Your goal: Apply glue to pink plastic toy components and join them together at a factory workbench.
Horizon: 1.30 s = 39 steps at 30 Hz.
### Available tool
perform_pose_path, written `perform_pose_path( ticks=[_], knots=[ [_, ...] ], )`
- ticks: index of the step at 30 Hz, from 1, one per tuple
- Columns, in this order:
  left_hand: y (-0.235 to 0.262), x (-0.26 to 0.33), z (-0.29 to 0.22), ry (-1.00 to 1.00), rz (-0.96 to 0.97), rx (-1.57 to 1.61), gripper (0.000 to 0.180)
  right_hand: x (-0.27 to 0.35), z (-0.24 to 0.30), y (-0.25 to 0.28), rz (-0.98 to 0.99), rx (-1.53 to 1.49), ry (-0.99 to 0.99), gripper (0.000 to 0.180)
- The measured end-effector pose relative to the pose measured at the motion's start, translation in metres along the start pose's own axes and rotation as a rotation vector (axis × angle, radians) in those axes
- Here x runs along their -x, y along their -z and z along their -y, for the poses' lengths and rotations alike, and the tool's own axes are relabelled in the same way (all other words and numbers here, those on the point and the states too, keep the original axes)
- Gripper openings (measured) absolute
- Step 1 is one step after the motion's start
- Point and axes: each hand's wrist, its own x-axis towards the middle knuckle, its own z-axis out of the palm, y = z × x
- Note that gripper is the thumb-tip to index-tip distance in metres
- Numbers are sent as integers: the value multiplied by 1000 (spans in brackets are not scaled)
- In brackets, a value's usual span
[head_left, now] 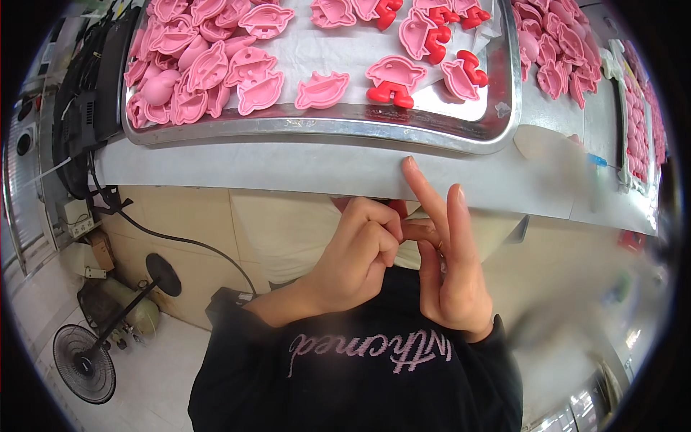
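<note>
Fingers: those of the left hand (356,259) are bent in, thumb and fingertips clamped on one finger of the right hand (461,281); two right-hand fingers stand out straight and apart, while the rest bend toward the left hand.
Between the hands: no piece shows in either grip. Whether the pinched finger wears a thin cover is too small to tell.
Red bit: something red (397,207) shows by the table edge, partly hidden behind the left hand; I cannot tell what it is, or whether it is held.
Pink pieces: hollow shells (322,90) lie in the tray (324,129), heaped on its left and spaced out toward its right, well apart from the person's body and beyond both hands.
Red pieces: small forked parts (392,96) touch several shells on the tray's right; how firmly they are joined does not show.
Tray's place: on the grey table (288,165), past its near edge, with a white liner (296,61) under the shells.
Right of tray: another pink heap (565,54) on the table.
Step in hand: seemingly a pause over the fingers themselves, with no shell being handled.
Next move: handling a shell would call for releasing the pinched finger, parting the hands and lifting one over the tray's rim.
</note>
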Motion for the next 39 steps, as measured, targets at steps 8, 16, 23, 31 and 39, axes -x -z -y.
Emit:
perform_pose_path(
  ticks=[8,16,23,31,39],
  knots=[
    [0,1,1,-2,3,10,23,-1,2,0,2,-24,-14,79],
    [-3,0,1,-23,-275,293,38,-1,9,1,-99,-302,19,83],
    [2,2,-4,-72,-348,510,41,7,-1,-7,-154,-357,215,76],
    [6,4,-10,-158,-166,650,43,5,3,-24,-357,-561,414,76],
    [1,6,-9,-214,-228,780,43,15,20,-18,-369,-593,79,78]
  ],
)
